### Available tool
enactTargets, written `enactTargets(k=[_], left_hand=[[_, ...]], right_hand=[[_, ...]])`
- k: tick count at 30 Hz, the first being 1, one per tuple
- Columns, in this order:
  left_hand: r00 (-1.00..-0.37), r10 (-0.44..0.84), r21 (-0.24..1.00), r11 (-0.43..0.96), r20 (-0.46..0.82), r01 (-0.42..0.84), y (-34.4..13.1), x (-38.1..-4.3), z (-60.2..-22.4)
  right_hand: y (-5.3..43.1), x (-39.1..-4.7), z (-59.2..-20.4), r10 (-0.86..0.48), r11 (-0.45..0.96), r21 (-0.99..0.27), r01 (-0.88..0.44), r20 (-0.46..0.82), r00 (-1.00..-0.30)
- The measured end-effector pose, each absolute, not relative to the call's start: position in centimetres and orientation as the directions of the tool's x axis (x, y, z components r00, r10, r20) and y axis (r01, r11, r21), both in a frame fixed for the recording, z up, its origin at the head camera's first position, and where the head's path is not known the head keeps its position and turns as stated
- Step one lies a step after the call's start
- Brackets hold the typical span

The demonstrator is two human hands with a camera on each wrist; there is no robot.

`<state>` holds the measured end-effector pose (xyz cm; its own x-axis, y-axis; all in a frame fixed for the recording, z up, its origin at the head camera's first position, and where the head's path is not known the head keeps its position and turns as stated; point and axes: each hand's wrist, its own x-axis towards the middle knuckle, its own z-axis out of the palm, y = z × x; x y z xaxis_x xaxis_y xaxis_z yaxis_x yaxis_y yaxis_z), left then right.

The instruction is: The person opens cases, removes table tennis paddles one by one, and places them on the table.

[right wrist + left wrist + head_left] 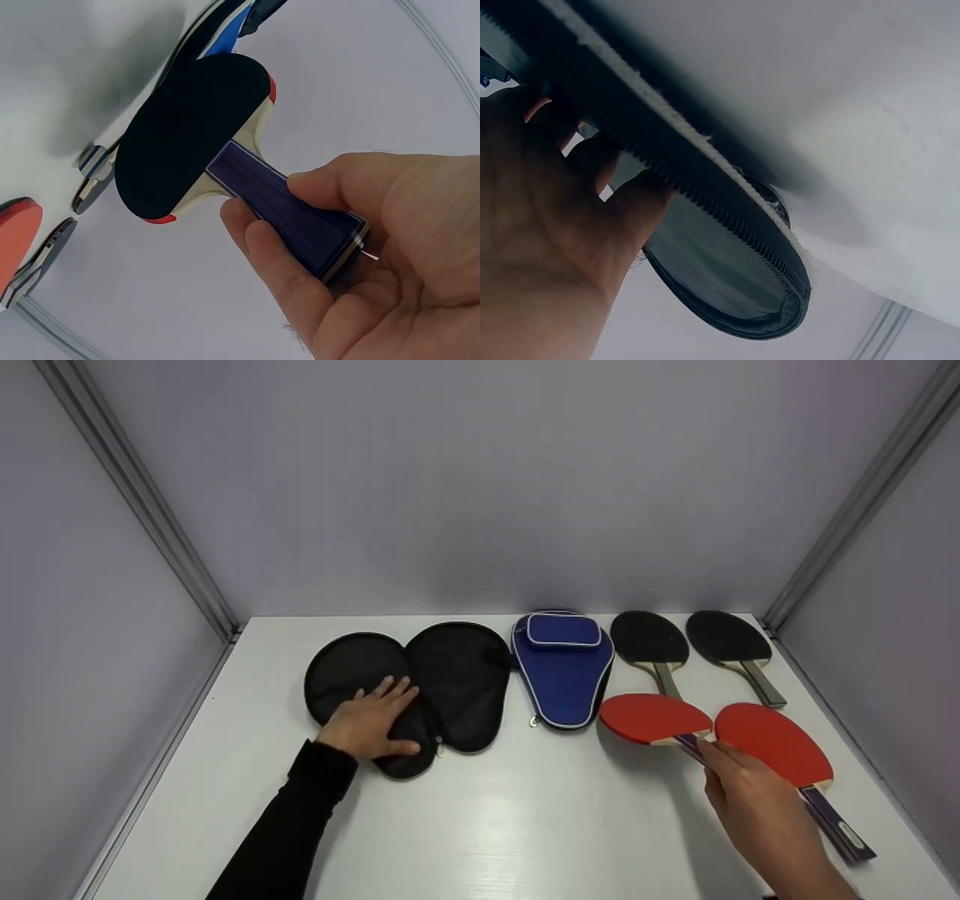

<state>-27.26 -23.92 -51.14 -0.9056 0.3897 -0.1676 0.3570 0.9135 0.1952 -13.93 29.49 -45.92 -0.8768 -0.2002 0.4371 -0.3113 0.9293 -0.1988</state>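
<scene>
My right hand [765, 806] grips a table tennis paddle [649, 718] by its dark purple handle, fingers and thumb curled round it. The red face points up, and the right wrist view shows the black underside. The paddle is tilted and raised over the white table, its shadow below. On the left, a black paddle case [469, 682] lies spread in two paddle-shaped halves. My left hand [373, 725] rests with spread fingers on its left half. The left wrist view shows the case's zipper edge [705, 199] beside those fingers.
Right of the black case lies a blue paddle case [564, 679] with white piping and a small pocket. Two black-faced paddles, a nearer one [651, 637] and one farther right [727, 637], lie at the back. A red-faced paddle [776, 742] lies beside my right hand. Grey walls [480, 495] enclose the table.
</scene>
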Motion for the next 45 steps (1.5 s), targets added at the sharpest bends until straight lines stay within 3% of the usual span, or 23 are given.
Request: enactTargets(k=[7,19,31,38,45], left_hand=[[-0.904,0.391,0.201,0.913,-0.175,0.356,-23.9,-27.3,-51.1],[-0.903,0.395,0.196,0.911,-0.170,0.362,-24.1,-27.3,-51.2],[-0.910,0.386,0.193,0.914,-0.153,0.356,-24.0,-27.2,-51.3],[-0.909,0.384,0.194,0.915,-0.160,0.353,-24.0,-27.1,-51.2],[-0.907,0.390,0.194,0.913,-0.160,0.358,-24.0,-27.1,-51.2]], right_hand=[[29.0,-13.7,-46.3,-0.179,0.937,-0.225,-0.269,0.351,-0.919],[28.4,-14.7,-47.9,-0.122,0.966,-0.228,-0.122,0.014,-0.992],[28.0,-16.0,-48.8,-0.060,0.981,-0.189,-0.048,-0.060,-0.996],[27.8,-16.6,-49.6,-0.086,0.986,-0.144,-0.078,-0.045,-0.995],[27.4,-17.6,-50.4,-0.102,0.989,-0.117,-0.090,-0.108,-0.989]])
